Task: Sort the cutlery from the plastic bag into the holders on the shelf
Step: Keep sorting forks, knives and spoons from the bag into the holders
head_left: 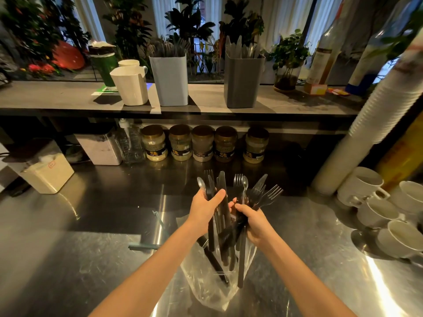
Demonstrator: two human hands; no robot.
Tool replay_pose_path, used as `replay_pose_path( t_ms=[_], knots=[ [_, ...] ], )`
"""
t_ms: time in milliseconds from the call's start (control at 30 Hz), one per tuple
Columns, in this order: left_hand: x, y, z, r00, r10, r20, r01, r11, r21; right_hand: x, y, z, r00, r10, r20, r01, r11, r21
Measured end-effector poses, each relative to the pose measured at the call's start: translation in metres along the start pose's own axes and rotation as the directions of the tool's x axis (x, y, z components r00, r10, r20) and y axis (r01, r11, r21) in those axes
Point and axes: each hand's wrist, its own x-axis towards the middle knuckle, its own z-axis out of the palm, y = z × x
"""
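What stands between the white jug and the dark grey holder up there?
The pale holder, filled with cutlery, stands between white jug and dark grey holder; head view.

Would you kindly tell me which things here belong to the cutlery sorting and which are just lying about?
In use: left hand, right hand, cutlery, plastic bag, pale blue holder, grey holder, shelf.
Lying about: jars, white mugs, cup stack, potted plant.

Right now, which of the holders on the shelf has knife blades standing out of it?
The dark grey holder, rightmost of three: pale pointed blades rise above its rim. The light blue holder shows forks, the white holder nothing.
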Motion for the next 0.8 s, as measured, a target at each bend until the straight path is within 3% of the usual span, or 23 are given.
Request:
replay_pose_path(
  t_ms=[267,433,633,800],
  knots=[
    [0.000,-0.004,0.003,0.994,0.084,-0.069,-0.080,0.995,0.055,-0.002,0.004,0.006,0.988,0.137,0.076,-0.123,0.978,-0.171],
    [0.002,-0.003,0.008,0.990,0.132,-0.058,-0.124,0.984,0.129,0.003,0.008,0.010,0.996,0.085,0.030,-0.074,0.964,-0.255],
    [0.002,0.003,0.002,0.994,0.055,0.096,-0.061,0.996,0.058,0.005,0.007,0.005,1.000,0.004,0.013,-0.002,0.986,-0.164],
    [0.004,0.001,0.002,0.994,0.107,-0.006,-0.107,0.994,0.035,0.008,0.009,0.003,1.000,0.018,-0.008,-0.018,0.997,-0.070]
  ],
)
